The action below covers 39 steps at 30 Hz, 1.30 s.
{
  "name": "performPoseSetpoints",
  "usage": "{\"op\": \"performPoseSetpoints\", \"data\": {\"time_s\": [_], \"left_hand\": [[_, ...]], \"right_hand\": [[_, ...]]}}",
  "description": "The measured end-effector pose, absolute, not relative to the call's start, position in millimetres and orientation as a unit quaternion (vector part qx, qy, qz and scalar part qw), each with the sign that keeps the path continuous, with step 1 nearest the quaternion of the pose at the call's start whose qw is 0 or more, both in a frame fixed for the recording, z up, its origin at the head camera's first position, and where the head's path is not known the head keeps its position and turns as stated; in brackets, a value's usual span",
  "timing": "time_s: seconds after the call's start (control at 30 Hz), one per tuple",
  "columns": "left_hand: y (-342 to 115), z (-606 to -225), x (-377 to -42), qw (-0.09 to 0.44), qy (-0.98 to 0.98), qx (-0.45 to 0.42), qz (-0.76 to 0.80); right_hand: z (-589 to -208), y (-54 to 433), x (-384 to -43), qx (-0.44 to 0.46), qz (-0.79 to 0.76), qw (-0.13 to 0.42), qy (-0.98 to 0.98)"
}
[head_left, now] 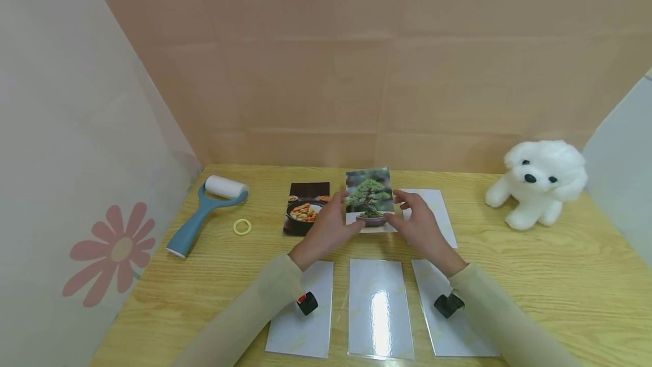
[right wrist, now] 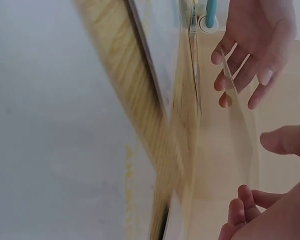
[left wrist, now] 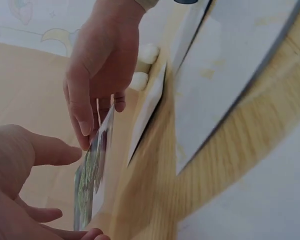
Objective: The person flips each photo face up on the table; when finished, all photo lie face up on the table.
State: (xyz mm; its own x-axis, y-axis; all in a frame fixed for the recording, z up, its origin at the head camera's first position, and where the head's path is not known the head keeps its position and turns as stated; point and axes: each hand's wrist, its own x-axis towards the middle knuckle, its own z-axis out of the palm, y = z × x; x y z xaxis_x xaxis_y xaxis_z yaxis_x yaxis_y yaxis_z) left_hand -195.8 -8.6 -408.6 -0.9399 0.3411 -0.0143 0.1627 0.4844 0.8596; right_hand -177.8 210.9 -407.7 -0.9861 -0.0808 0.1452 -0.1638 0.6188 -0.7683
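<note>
A photo card of a bonsai tree (head_left: pixel 369 194) is held up above the table, tilted to face the head view. My left hand (head_left: pixel 328 228) holds its left edge, and my right hand (head_left: pixel 424 226) holds the right edge, thumbs in front near the lower corners. In the left wrist view, the card (left wrist: pixel 94 175) stands off the tabletop with fingers behind it. A second photo card, showing a dark pot of food (head_left: pixel 304 211), lies face up behind my left hand. White-backed cards lie around: one at the back right (head_left: pixel 437 214), partly hidden by my right hand, and three in front.
Across the front lie the left white card (head_left: pixel 311 333), the middle one (head_left: pixel 379 287) and the right one (head_left: pixel 453 336), under the forearms. A blue-handled lint roller (head_left: pixel 196 222) and a yellow ring (head_left: pixel 242 227) are at left. A white plush dog (head_left: pixel 542 183) sits at right.
</note>
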Motion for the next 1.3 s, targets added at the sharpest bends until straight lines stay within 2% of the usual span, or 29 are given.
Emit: {"op": "performPoseSetpoints", "data": {"time_s": [0.4, 1.3], "left_hand": [[-7, -415, -194, 0.080, 0.912, 0.171, 0.365], [-1, -428, -192, 0.064, 0.953, 0.189, 0.227]], "right_hand": [[-417, 210, -180, 0.069, 0.360, -0.005, -0.930], [-420, 204, -181, 0.067, 0.239, -0.064, -0.967]]}}
